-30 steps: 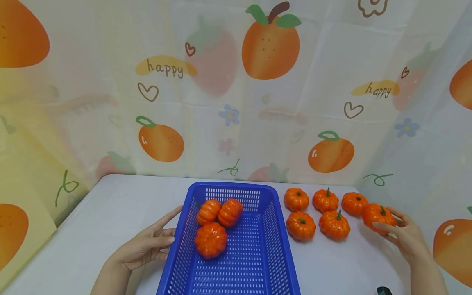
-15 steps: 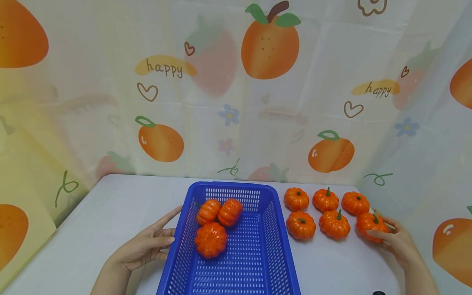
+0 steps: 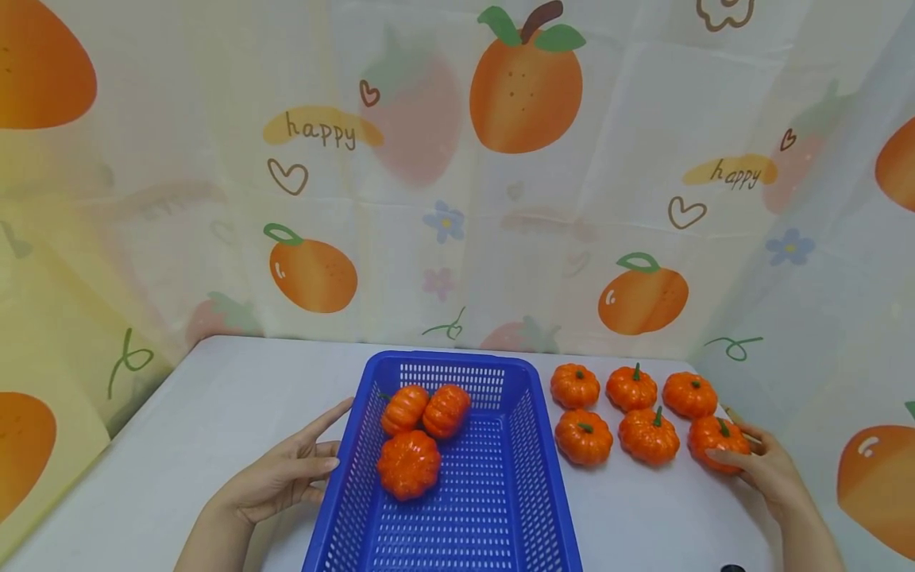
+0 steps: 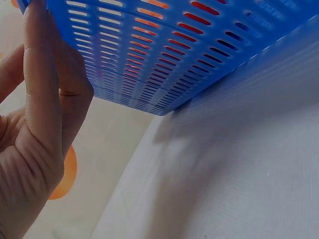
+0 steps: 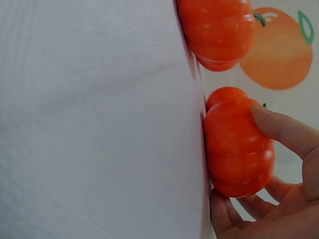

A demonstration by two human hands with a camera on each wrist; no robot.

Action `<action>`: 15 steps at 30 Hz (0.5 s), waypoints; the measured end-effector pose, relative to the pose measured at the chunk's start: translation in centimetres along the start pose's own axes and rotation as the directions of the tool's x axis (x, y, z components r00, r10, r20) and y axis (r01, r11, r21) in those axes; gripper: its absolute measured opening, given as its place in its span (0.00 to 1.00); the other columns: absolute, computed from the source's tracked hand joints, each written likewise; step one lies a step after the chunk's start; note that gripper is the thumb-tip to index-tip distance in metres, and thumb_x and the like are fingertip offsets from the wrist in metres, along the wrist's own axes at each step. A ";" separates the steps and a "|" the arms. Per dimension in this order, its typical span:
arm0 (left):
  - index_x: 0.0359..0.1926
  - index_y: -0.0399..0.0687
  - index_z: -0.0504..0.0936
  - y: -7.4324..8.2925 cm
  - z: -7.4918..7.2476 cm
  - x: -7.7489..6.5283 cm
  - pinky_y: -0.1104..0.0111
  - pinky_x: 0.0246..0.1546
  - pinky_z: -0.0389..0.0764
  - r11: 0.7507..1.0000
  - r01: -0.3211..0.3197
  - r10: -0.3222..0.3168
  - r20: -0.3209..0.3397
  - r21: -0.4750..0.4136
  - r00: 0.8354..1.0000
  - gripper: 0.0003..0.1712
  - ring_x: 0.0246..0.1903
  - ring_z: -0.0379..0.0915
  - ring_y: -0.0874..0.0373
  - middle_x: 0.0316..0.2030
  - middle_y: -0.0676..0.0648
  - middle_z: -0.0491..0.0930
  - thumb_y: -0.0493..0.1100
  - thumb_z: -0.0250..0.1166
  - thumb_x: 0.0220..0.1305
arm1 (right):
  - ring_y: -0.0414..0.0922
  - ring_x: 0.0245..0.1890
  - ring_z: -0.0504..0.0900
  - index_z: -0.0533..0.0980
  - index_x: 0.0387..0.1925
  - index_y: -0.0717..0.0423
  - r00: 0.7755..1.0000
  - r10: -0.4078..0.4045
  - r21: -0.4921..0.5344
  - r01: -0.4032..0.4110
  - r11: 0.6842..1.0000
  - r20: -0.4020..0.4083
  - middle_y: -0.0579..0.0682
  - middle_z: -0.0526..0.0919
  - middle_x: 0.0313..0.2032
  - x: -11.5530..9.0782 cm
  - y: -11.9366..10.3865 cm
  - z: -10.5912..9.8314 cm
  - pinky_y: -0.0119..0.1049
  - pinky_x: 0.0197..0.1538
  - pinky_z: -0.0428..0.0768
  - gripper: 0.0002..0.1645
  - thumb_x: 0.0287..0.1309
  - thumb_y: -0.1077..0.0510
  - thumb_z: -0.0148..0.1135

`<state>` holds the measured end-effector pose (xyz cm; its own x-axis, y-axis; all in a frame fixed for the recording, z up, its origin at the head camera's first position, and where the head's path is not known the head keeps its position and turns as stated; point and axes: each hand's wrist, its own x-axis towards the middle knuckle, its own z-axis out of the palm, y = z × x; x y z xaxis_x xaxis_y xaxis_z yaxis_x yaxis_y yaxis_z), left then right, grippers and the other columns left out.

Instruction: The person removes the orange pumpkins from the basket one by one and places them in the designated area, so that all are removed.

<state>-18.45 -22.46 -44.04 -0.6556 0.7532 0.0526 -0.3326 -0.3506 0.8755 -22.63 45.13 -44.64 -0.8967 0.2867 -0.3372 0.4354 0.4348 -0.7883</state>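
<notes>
My right hand [image 3: 768, 469] grips a small orange toy pumpkin [image 3: 717, 445] with a green stem at the right end of the front row. In the right wrist view, the thumb [image 5: 284, 127] lies on that pumpkin's upper side and the fingers reach around its lower end, close at the tabletop. My left hand [image 3: 282, 481] touches the left side of a blue plastic basket [image 3: 457, 548], its index finger stretched toward the rim. Seen from the left wrist, the fingertips meet the rim beside the slotted wall [image 4: 149, 55]. Inside the basket lie three pumpkins, one of them [image 3: 409, 466] nearest me.
Right of the basket, several more pumpkins stand in two rows, among them a front one [image 3: 584, 438] and a back one [image 3: 689, 395]. The white table [image 3: 643, 524] ends at a fruit-print curtain [image 3: 443, 238]. A small dark object [image 3: 732, 568] shows at the bottom edge.
My right hand has moved the pumpkin down and slightly left, into line with the front row. The left hand and the basket have stayed in place.
</notes>
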 end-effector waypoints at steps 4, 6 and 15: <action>0.78 0.64 0.28 0.0 0.0 0.0 0.60 0.50 0.86 1.000 0.000 0.000 -0.001 -0.001 1.000 0.44 0.51 0.84 0.51 0.61 0.40 0.77 0.28 0.38 0.75 | 0.70 0.72 0.48 0.32 0.76 0.65 1.000 -0.005 -0.014 0.005 1.000 0.015 0.77 0.35 0.74 -0.2 -0.1 0.0 0.59 0.72 0.66 0.62 0.62 0.48 0.64; 0.78 0.64 0.28 0.0 0.0 0.0 0.60 0.50 0.86 1.000 0.002 -0.002 -0.004 -0.002 1.000 0.44 0.51 0.84 0.51 0.61 0.40 0.77 0.28 0.38 0.75 | 0.70 0.73 0.47 0.31 0.76 0.65 1.000 -0.007 -0.016 0.007 1.000 0.023 0.77 0.35 0.74 -0.2 0.0 0.0 0.64 0.75 0.57 0.62 0.62 0.48 0.63; 0.78 0.63 0.27 0.0 0.0 0.0 0.60 0.50 0.86 1.000 -0.004 0.004 0.003 -0.009 1.000 0.44 0.51 0.84 0.52 0.61 0.40 0.76 0.28 0.38 0.75 | 0.70 0.70 0.50 0.30 0.76 0.66 1.000 -0.012 -0.051 0.013 0.999 0.022 0.79 0.38 0.72 -0.3 0.2 0.0 0.66 0.74 0.58 0.64 0.62 0.43 0.63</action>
<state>-18.47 -22.46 -44.09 -0.6548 0.7536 0.0577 -0.3359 -0.3585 0.8710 -22.30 45.08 -44.69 -0.9032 0.2632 -0.3390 0.4274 0.4809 -0.7655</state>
